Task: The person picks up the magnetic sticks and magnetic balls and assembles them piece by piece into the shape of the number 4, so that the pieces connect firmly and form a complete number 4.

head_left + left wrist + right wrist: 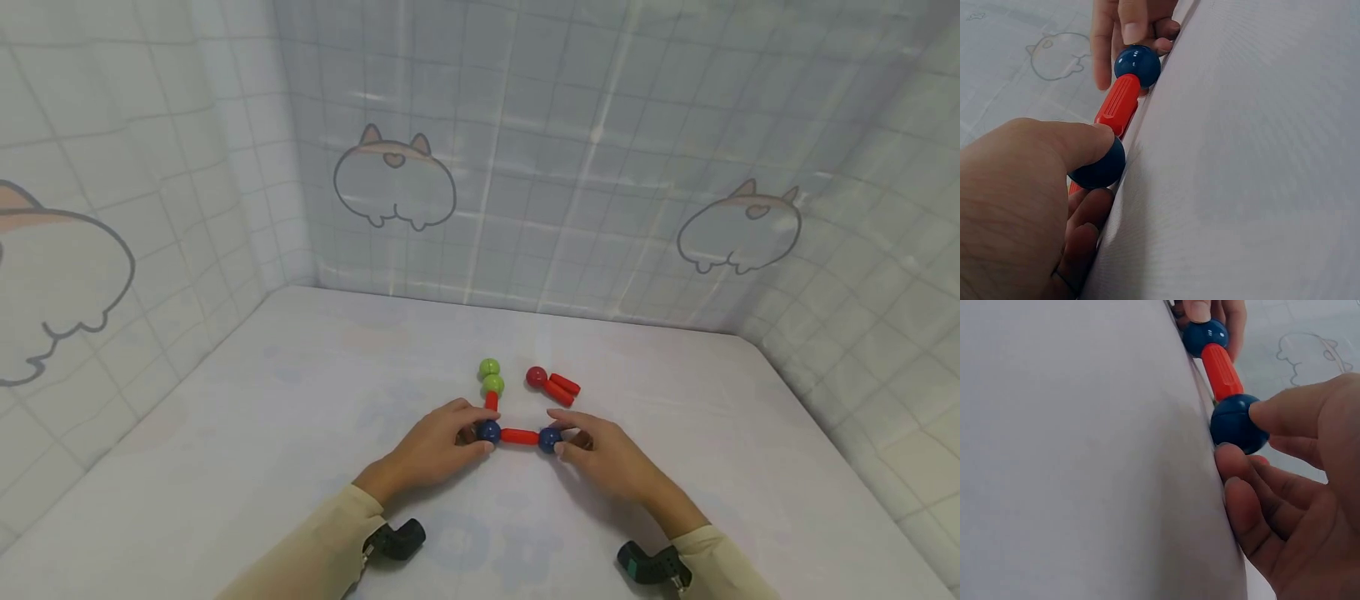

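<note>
Two dark blue balls are joined by a red rod (520,436) lying between them on the table. My left hand (433,447) pinches the left blue ball (491,431) between thumb and fingers. At the other end, the right hand (611,460) holds the right blue ball (1239,424), thumb on one side and fingertips on the other. From the left ball a second red rod (491,401) points away toward a green ball (492,386), with another green ball (489,367) touching behind it. The left fingers partly cover this second rod.
Beyond the right hand lie a red ball (536,377) and two loose red rods (559,391), close together. The white table (300,358) is bounded by tiled-pattern cloth walls (525,167) at the back and both sides.
</note>
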Action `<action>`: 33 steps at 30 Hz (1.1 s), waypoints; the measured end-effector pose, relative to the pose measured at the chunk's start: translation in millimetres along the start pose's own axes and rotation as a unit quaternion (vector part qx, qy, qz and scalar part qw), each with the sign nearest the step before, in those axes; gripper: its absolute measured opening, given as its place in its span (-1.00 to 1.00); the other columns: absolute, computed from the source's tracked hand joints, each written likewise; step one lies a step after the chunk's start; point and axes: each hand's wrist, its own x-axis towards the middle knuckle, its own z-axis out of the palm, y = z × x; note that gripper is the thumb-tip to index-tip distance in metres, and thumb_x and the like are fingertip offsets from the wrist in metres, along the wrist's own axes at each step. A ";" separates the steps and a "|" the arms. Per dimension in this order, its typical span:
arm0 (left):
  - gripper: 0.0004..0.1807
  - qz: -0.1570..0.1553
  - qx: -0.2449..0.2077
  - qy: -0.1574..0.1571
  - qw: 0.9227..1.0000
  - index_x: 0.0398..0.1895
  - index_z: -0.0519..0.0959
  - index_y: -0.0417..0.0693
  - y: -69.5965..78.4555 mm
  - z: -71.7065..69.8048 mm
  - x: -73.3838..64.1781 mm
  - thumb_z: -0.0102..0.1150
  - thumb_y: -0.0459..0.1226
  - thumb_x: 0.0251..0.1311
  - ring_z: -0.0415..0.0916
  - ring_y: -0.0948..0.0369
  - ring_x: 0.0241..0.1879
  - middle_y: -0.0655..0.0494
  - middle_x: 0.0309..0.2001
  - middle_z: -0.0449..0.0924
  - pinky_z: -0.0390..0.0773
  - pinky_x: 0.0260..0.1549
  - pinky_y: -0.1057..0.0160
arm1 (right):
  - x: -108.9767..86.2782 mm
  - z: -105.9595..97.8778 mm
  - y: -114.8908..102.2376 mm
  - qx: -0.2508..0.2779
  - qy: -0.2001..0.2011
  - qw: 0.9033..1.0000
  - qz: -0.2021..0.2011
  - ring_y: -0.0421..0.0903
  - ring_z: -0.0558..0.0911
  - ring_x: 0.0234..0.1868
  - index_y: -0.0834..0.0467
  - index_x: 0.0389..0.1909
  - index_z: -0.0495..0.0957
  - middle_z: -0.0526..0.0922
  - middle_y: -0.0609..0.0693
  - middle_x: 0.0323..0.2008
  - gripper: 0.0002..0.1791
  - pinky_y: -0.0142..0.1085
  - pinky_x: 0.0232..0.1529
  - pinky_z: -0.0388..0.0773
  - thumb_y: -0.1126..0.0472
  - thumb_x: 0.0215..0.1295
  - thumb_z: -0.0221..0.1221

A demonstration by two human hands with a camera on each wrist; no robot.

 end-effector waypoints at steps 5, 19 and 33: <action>-0.50 0.000 -0.004 -0.001 1.000 0.28 0.57 0.24 -1.2 0.4 1.9 0.34 -0.06 0.25 0.44 0.32 -0.20 0.34 -0.12 0.48 0.55 -0.19 0.31 | 1.3 -7.1 4.5 0.058 -0.004 0.998 0.000 -0.10 0.61 -0.18 0.00 0.29 0.54 0.63 -0.09 0.01 -0.54 -0.22 -0.21 0.60 0.12 0.38 0.25; -0.51 -0.005 -0.016 -0.002 1.000 0.27 0.58 0.23 -3.7 3.2 4.4 0.33 -0.07 0.26 0.44 0.30 -0.21 0.35 -0.18 0.46 0.54 -0.22 0.29 | 12.5 -31.0 30.1 0.121 0.065 0.990 0.043 0.00 0.60 -0.32 0.14 0.12 0.61 0.65 0.06 -0.26 -0.70 -0.25 -0.22 0.58 0.17 0.46 0.14; -0.52 -0.005 -0.020 0.000 1.000 0.27 0.58 0.22 -3.4 4.0 3.8 0.32 -0.08 0.26 0.44 0.30 -0.23 0.35 -0.20 0.46 0.53 -0.22 0.27 | 36.8 -40.1 44.2 0.120 0.111 0.984 0.069 -0.03 0.65 -0.21 0.24 0.14 0.57 0.67 0.10 -0.11 -0.67 -0.26 -0.13 0.63 0.18 0.48 0.10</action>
